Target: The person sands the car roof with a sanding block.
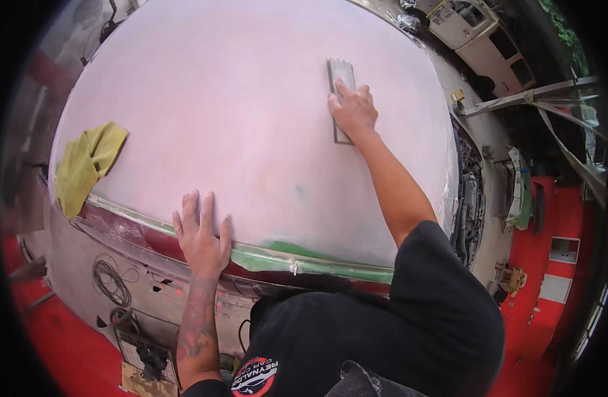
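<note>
A broad, pale pinkish-white panel (251, 86) fills most of the head view, bordered along the near edge by green masking tape (263, 258) over dark red paint. My right hand (353, 109) grips a long grey sanding block (341, 135) that lies on the panel, right of centre. My left hand (201, 235) rests on the near edge, left of centre, fingers spread and holding nothing. A folded yellow-green cloth (82, 165) lies on the panel's left corner, draping over the edge.
A white vehicle (482, 53) stands at upper right, below it metal bars (499, 102) with hanging plastic. A dark engine area (469, 198) borders the panel's right. Coiled hose (112, 284) and a wire rack (145, 357) are low at left, beside red floor (72, 331).
</note>
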`<state>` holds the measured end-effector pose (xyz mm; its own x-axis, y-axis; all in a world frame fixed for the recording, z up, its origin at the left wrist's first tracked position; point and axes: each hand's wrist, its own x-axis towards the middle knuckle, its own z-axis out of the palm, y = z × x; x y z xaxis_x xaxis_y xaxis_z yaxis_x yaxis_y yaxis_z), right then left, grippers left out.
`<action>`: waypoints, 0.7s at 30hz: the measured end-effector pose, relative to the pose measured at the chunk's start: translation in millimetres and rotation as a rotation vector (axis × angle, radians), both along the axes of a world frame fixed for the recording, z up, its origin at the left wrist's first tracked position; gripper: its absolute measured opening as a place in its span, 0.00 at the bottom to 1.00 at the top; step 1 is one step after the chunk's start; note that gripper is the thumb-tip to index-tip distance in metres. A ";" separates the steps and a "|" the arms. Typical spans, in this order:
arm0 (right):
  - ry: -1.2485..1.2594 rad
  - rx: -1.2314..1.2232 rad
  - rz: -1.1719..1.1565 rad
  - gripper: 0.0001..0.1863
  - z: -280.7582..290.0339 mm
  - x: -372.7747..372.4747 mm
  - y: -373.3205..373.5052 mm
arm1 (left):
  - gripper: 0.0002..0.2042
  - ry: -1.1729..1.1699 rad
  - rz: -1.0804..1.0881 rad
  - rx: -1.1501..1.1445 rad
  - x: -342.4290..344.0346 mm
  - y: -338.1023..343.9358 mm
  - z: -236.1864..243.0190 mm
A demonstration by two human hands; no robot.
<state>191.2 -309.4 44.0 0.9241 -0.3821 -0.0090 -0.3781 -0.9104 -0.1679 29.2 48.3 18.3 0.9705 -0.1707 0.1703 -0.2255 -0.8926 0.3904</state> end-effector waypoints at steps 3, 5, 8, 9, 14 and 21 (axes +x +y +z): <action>-0.063 -0.004 -0.115 0.28 -11.4 -122.1 -35.6 | 0.28 0.003 0.008 0.004 0.8 0.2 -0.7; -0.042 -0.026 -0.249 0.28 -20.9 -204.4 -57.5 | 0.28 0.006 0.019 0.032 -1.2 3.0 2.5; 0.022 -0.024 -0.374 0.29 -21.4 -257.8 -67.7 | 0.29 -0.012 0.004 0.072 -0.9 1.0 5.0; 0.011 -0.029 -0.376 0.30 -26.5 -249.7 -70.1 | 0.29 -0.006 0.014 0.074 -2.2 1.8 6.3; -0.031 -0.083 -0.165 0.30 -10.4 -81.4 -17.0 | 0.29 0.049 -0.013 0.063 1.3 -5.3 9.1; -0.033 0.032 0.148 0.25 -10.4 164.7 101.2 | 0.28 0.021 -0.005 0.005 1.1 -1.2 5.8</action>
